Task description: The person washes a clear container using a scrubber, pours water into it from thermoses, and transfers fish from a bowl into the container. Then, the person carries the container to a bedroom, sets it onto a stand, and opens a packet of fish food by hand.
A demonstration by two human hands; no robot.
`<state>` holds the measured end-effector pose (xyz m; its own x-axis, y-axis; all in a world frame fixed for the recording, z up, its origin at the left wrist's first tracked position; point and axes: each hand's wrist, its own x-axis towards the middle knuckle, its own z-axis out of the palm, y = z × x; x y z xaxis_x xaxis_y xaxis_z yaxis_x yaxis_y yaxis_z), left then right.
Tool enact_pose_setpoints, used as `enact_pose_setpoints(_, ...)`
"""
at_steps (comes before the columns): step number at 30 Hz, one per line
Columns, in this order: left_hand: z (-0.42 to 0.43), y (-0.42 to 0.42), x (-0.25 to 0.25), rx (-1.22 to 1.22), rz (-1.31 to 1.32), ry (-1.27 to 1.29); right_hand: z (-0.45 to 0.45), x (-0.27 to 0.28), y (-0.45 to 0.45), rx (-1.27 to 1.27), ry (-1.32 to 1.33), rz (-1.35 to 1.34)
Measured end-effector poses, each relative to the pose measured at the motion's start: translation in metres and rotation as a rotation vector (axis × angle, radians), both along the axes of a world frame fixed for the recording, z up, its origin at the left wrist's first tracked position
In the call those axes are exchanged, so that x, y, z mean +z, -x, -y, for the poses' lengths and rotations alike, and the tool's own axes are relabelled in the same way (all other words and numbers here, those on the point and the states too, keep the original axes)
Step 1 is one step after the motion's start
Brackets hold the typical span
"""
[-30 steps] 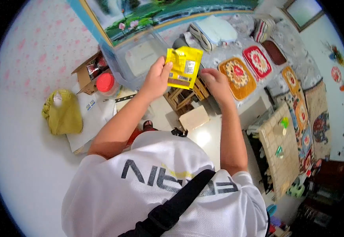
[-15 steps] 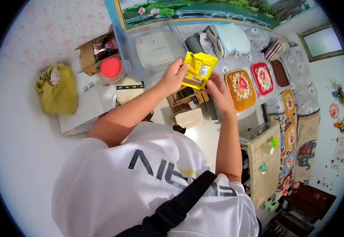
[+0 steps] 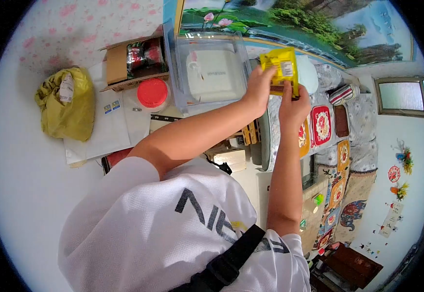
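A small yellow packet (image 3: 286,61) with a white label and dark print is held up in front of me in both hands. My left hand (image 3: 259,91) grips its left side, thumb on the face that shows. From below, my right hand (image 3: 294,108) pinches its lower edge between thumb and fingers. The packet's back and the fingers behind it are hidden. Behind my left hand stands a clear plastic bin (image 3: 185,73) with a white item (image 3: 214,75) inside.
Left of the bin are an open cardboard box (image 3: 116,63) with dark packages, a red-lidded jar (image 3: 152,93) and an olive-yellow bag (image 3: 68,109). A grey covered sofa (image 3: 326,75) with patterned cushions (image 3: 321,124) runs along the right. A landscape picture (image 3: 290,24) hangs behind.
My view has turned, and both hands have moved up and right in it with the packet. The right hand has come closer and now pinches its lower edge.
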<state>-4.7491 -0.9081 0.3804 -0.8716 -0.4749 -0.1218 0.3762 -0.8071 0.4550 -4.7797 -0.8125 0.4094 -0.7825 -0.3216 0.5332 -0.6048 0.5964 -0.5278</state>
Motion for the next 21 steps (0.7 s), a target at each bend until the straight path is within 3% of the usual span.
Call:
enact_pose_setpoints(3,0.007,0.016,0.019,0.068,0.062,0.093,0.013,0.015,0.015,0.128,0.143,0.215)
enact_pose_setpoints(6,0.014,0.032,0.024,0.046,-0.049,-0.114,0.023,0.013,0.026,0.31,0.567,0.504)
enact_pose_setpoints(7,0.016,0.035,0.025,0.037,-0.136,-0.164,0.025,0.012,0.03,0.339,0.566,0.512)
enact_pose_setpoints(21,0.04,0.062,0.022,0.021,-0.158,-0.449,0.051,0.012,0.052,0.25,0.488,0.378)
